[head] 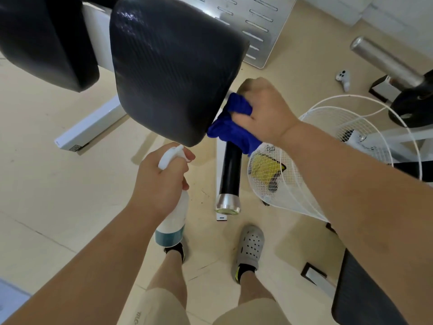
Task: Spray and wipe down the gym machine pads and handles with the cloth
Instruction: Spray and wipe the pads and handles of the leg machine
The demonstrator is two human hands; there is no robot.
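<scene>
At four o'clock off the black pad (173,73), my right hand (264,111) clenches the blue cloth (234,123) against its edge to scrub; my left hand (159,181) grips the spray bottle (172,216), nozzle aimed ready.

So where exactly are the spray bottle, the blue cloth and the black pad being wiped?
spray bottle (173,221), head view, on its white body below the left hand.
blue cloth (234,127), head view, on its bunched middle.
black pad (171,66), head view, on its broad face.

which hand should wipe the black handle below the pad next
Right. The right hand already holds the blue cloth against the black handle; the left hand holds the spray bottle.
</scene>
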